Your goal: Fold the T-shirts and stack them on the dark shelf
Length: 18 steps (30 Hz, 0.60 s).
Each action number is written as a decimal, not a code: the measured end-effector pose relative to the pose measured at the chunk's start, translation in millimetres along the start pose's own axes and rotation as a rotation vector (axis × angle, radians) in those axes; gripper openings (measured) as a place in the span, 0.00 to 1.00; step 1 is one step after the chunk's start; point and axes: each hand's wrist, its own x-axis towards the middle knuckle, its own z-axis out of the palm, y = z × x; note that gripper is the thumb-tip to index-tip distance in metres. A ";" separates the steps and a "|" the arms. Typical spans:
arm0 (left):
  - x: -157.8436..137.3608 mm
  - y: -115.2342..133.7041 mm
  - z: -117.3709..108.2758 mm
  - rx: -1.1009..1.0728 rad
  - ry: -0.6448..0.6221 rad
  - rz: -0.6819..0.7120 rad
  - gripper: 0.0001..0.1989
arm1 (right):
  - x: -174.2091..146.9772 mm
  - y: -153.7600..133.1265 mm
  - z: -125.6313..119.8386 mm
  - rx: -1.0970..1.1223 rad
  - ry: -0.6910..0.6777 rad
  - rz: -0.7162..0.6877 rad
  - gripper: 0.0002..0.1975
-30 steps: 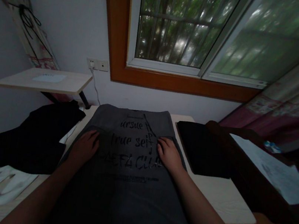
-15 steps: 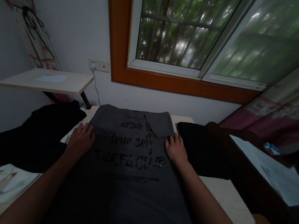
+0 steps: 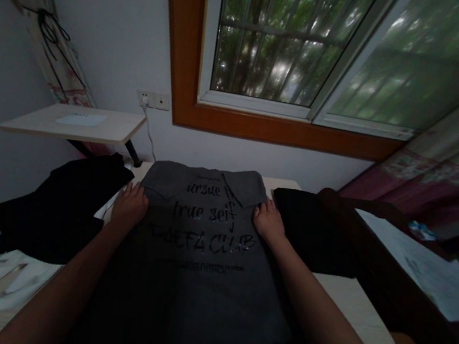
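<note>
A dark grey T-shirt (image 3: 193, 299) with black lettering on its front lies spread on the table before me, its near part reaching toward my body. Its far end is turned over in a lighter grey flap (image 3: 163, 178) that covers some of the print. My left hand (image 3: 132, 204) grips the shirt's left edge beside the flap, fingers bent. Across from it, my right hand (image 3: 269, 221) is closed on the right edge at about the same height. The fingertips of both hands are partly hidden in the dim light.
Crumpled black cloth (image 3: 64, 205) lies left, with white cloth pieces (image 3: 10, 280) nearer me. Folded black cloth (image 3: 308, 224) lies right, near a dark chair-like piece carrying a pale sheet (image 3: 418, 263). A raised shelf (image 3: 72, 128) stands back left, below a wall socket (image 3: 153, 100).
Both hands have shifted slightly, the fingers drawing in more tightly. The shirt's lettering has slid a little away from me, and the flap's creases have changed shape.
</note>
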 end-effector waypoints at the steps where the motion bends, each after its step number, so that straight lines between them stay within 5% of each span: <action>1: 2.5 -0.4 2.5 0.005 -0.002 -0.004 0.25 | 3.3 -0.4 1.0 -0.002 -0.005 0.004 0.23; 18: 51.3 -7.5 25.2 -0.045 -0.072 -0.055 0.27 | 56.4 -4.5 9.5 0.031 -0.052 0.049 0.26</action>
